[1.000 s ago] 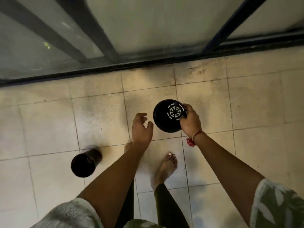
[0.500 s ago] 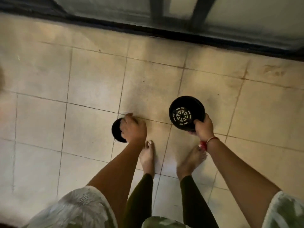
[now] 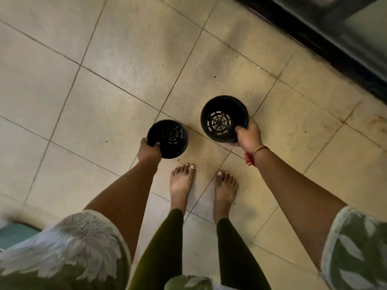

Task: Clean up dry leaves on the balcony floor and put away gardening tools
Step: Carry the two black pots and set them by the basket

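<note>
Two empty black plastic nursery pots, mid-frame, held off the tiled floor. Left hand pinches the smaller pot by its rim. Right hand grips the larger pot likewise. Probably light, thin-walled, slightly flexible, so a rim hold suits.

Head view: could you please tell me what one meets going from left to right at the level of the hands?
First the left hand, gripping the left black pot → right black pot → right hand, gripping that pot's rim → dark door track at the far right.
</note>
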Available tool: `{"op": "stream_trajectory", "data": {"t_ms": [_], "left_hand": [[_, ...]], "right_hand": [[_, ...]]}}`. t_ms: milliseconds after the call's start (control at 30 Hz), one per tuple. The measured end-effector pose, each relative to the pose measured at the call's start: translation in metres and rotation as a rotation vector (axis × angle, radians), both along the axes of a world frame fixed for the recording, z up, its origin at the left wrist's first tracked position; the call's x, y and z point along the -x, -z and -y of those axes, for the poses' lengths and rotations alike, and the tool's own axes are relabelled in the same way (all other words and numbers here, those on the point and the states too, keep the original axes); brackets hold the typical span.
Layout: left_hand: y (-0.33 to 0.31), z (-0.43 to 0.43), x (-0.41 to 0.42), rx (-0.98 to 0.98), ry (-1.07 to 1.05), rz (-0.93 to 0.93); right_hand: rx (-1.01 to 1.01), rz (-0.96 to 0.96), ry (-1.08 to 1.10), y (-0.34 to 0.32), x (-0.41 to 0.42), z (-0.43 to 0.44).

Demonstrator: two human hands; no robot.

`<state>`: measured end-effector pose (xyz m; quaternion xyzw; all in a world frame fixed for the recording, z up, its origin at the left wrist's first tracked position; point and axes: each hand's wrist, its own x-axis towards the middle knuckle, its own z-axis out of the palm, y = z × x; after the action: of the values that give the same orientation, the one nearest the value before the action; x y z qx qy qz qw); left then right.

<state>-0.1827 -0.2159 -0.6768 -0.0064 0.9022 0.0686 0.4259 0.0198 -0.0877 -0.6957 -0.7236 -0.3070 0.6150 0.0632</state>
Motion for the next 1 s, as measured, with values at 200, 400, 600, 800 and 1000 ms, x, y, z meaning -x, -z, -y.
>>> {"op": "stream_trajectory", "data": {"t_ms": [200, 400, 600, 800, 1000], "left_hand": [[0.019, 0.013, 0.001, 0.017, -0.014, 0.086], [-0.038, 0.011, 0.001, -0.094, -0.127, 0.090], [-0.125, 0.017, 0.011, -0.243, -0.353, 0.009], [-0.200, 0.044, 0.018, -0.306, -0.487, -0.055], [-0.257, 0.088, 0.018, -0.343, -0.809, -0.053]], "right_hand": [[0.050, -0.010, -0.013, -0.006, 0.002, 0.006], [0.025, -0.020, -0.056, -0.049, 0.018, -0.001], [-0.082, -0.061, -0.228, -0.126, 0.058, -0.026], [-0.105, -0.096, -0.370, -0.203, 0.107, -0.044], [-0.071, -0.109, -0.528, -0.267, 0.144, -0.032]]}}
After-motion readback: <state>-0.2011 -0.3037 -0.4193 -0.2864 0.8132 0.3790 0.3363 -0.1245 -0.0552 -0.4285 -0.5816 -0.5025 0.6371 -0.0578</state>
